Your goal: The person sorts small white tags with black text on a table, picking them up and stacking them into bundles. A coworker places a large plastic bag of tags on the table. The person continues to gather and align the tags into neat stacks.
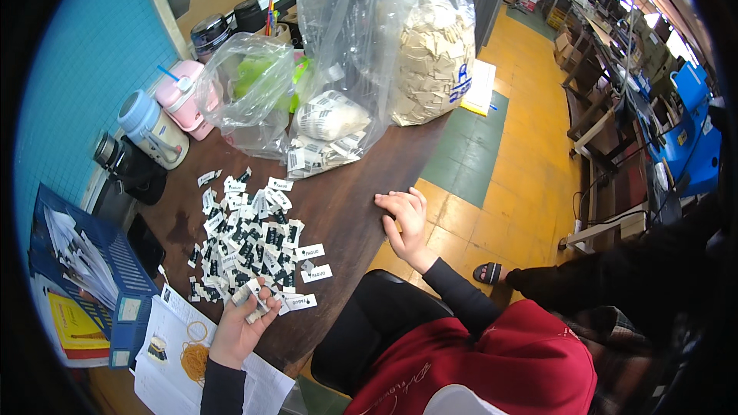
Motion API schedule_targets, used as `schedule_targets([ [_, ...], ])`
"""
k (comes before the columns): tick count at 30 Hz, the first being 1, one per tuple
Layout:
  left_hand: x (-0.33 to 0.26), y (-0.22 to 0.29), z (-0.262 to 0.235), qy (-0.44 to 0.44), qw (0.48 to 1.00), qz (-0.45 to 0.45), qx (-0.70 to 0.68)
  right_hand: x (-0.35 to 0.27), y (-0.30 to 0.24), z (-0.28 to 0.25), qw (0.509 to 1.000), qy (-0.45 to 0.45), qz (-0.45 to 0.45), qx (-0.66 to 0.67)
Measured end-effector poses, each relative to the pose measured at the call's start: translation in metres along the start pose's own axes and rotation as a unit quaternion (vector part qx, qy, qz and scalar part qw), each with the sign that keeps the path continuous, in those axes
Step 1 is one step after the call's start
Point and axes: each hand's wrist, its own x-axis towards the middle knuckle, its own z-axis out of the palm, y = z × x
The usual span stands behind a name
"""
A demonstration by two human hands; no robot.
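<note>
Blue tiled wall (84, 69), yellow floor (530, 146)

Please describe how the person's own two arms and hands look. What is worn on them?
Both arms wear long black sleeves that end at the wrists. The left hand and the right hand are bare: no gloves, and no ring, watch or bracelet is visible. The right sleeve runs up to a red garment on the body. The left sleeve shows only as a short cuffed part at the lower edge.

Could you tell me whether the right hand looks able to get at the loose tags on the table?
Probably yes: the right hand rests at the table edge, with bare tabletop between it and the loose tags.
</note>
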Motion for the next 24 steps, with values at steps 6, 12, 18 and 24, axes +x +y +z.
schedule_targets([
  [6,-0.001,-0.001,0.000,0.014,1.000,0.003,0.013,0.107,0.010,-0.029,0.985,-0.014,0.174,0.006],
  [12,0.001,-0.002,-0.006,0.024,0.999,0.024,0.006,0.187,0.033,-0.034,0.933,-0.045,0.270,-0.232],
  [18,0.007,-0.003,-0.017,-0.046,0.994,0.058,-0.083,0.209,0.028,-0.008,0.909,-0.039,0.300,-0.288],
  [24,0.007,0.000,-0.021,-0.061,0.975,0.062,-0.205,0.216,0.036,0.008,0.907,-0.061,0.312,-0.274],
])
